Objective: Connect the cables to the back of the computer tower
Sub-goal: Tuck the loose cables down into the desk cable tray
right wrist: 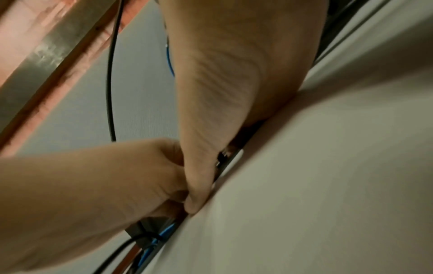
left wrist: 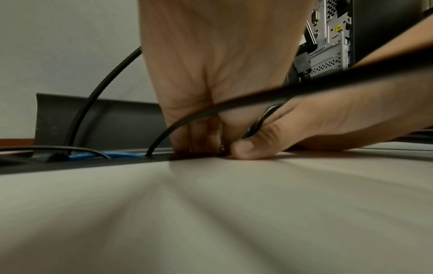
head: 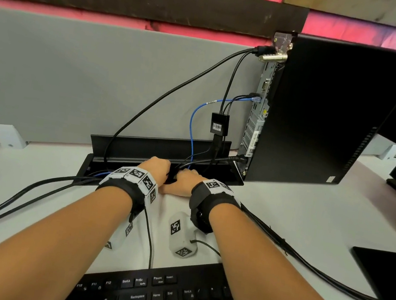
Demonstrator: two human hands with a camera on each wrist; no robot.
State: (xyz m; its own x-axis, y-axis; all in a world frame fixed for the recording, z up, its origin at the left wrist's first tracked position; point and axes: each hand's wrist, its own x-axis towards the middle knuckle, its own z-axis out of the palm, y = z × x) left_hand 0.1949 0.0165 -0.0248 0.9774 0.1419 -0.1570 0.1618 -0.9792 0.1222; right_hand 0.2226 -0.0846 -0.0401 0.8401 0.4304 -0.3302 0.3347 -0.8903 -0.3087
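Observation:
The black computer tower (head: 326,112) stands at the right, its rear panel (head: 256,122) facing left. A black cable (head: 175,90) is plugged in at its top, a blue network cable (head: 193,123) mid-panel and a power cable (head: 238,159) at the bottom. A black adapter box (head: 219,124) hangs beside the panel. Both hands reach into the desk's cable tray (head: 141,146). My left hand (head: 155,169) has its fingers curled round a black plug (head: 171,173) at the tray mouth. My right hand (head: 187,179) touches it, thumb (right wrist: 196,202) pressed on the desk edge, its fingers hidden inside.
A black keyboard (head: 156,298) lies close in front of me. Black cables run over the desk at the left (head: 17,200) and right (head: 315,267). A grey partition (head: 74,75) stands behind the tray. A dark monitor base (head: 384,270) sits at the right.

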